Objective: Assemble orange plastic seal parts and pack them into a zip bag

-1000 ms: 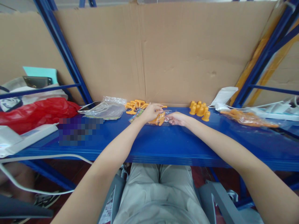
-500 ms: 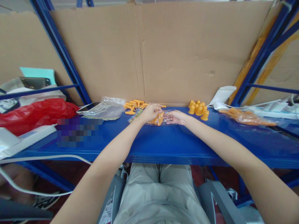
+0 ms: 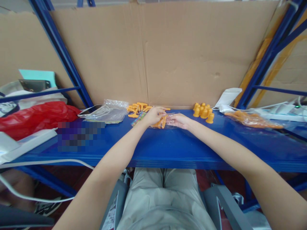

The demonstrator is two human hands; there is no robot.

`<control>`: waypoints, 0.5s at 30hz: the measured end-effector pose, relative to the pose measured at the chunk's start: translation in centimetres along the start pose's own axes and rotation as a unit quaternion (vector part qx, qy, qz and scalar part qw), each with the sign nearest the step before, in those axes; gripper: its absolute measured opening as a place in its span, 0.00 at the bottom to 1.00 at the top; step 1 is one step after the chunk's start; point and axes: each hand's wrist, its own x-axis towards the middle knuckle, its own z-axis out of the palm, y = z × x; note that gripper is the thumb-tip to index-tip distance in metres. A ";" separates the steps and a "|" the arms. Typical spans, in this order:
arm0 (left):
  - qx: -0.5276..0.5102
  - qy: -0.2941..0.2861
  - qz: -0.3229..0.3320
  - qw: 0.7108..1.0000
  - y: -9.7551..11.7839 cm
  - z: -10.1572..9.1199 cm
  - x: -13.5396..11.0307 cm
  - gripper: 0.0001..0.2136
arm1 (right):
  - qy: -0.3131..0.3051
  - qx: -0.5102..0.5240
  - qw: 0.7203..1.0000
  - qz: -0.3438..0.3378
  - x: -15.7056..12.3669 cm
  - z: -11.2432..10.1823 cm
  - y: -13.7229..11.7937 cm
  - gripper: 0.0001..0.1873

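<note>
Near the back of the blue table, both hands are on a clear plastic bag (image 3: 170, 122) with orange plastic pieces (image 3: 162, 122) inside. My left hand (image 3: 154, 115) is closed at the bag's left part, with its fingertips over the orange pieces. From the other side, my right hand (image 3: 178, 120) pinches the bag's right end. A colourful printed card (image 3: 139, 118) shows partly behind my left hand. Several orange T-shaped handles with chains (image 3: 137, 109) lie behind and left of it. Several yellow-orange plastic cups (image 3: 203, 111) stand to the right of my right hand.
A flat pile of clear bags (image 3: 107, 111) lies left on the blue table (image 3: 168, 147), beside a red plastic bag (image 3: 43, 116). At right is a filled bag of orange pieces (image 3: 254, 119). Cardboard (image 3: 182, 54) walls the back, between blue metal posts (image 3: 62, 54).
My right hand has shifted slightly left along the bag, and its fingers have drawn together on it. The left hand stays nearly in place.
</note>
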 end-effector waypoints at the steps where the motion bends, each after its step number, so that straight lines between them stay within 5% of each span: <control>1: 0.000 0.000 -0.001 1.000 0.0 0.0 0.0 0.11 | 0.004 -0.007 1.000 0.001 0.0 0.1 0.1 0.13; 15: -0.006 0.000 0.013 1.000 0.1 0.0 0.0 0.09 | 0.010 -0.037 0.999 -0.005 -0.2 -0.2 -0.1 0.09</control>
